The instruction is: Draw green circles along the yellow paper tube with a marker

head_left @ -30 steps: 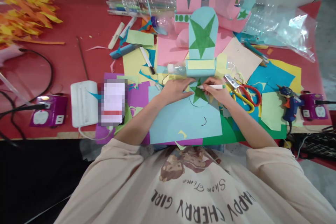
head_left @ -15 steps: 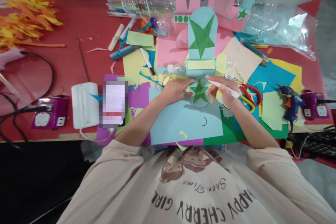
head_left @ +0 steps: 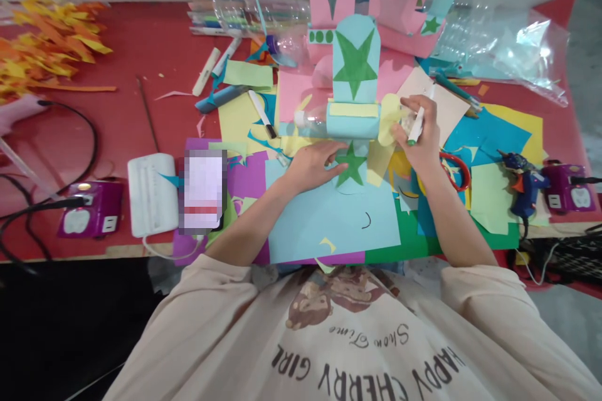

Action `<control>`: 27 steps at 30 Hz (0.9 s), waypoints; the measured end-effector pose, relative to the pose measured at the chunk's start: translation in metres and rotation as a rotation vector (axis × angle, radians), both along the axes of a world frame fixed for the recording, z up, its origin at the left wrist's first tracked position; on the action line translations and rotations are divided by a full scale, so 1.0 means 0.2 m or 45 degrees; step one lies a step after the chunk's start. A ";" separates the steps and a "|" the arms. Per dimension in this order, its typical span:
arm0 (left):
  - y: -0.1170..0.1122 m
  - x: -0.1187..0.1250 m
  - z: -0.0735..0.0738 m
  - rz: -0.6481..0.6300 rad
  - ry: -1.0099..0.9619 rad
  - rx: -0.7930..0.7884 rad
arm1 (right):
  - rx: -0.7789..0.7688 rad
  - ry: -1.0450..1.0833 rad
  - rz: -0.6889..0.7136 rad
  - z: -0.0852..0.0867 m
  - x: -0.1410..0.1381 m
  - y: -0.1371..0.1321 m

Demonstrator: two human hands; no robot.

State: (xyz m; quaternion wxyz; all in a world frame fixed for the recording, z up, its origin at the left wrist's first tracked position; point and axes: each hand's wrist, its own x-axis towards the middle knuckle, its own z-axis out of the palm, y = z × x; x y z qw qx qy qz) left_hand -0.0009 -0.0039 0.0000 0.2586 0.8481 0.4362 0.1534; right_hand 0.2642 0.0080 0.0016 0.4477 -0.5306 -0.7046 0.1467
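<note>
A clear plastic bottle wrapped in light blue paper point(head_left: 352, 128) lies on its side, its white cap point(head_left: 300, 118) to the left. Paper flaps with green stars point(head_left: 356, 62) extend from it above and below. My left hand point(head_left: 313, 166) is open, its fingers laid on the lower flap's left edge beside that flap's star point(head_left: 351, 165). My right hand point(head_left: 423, 128) is closed around a white marker point(head_left: 416, 125) with a green end pointing down. Its fingertips are at the yellow rounded paper point(head_left: 388, 119) at the bottle's right end; whether they pinch it I cannot tell.
Red-handled scissors point(head_left: 459, 172) and a blue glue gun point(head_left: 522, 185) lie to the right. A light blue sheet point(head_left: 329, 225) lies in front. Pink paper pieces point(head_left: 399, 0) and clear bottles stand behind. At the left are a phone point(head_left: 203, 191), a white power bank point(head_left: 153, 194) and a purple socket block point(head_left: 89, 208).
My right hand has moved up and right with the marker, from the lower star to the bottle's right end. The marker now points down. My left hand has stayed on the lower flap.
</note>
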 end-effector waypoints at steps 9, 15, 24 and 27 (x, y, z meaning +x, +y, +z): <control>0.01 -0.03 -0.01 0.184 -0.133 0.315 | -0.247 -0.086 -0.096 0.04 -0.14 -0.11; 0.00 -0.05 -0.02 0.116 -0.240 0.244 | -0.354 -0.036 0.171 0.05 -0.27 -0.23; 0.02 -0.03 -0.07 0.158 -0.374 0.195 | -0.455 -0.067 0.412 0.03 -0.29 -0.25; 0.05 -0.05 -0.09 0.335 -0.503 0.214 | -0.226 0.104 0.383 0.02 -0.27 -0.25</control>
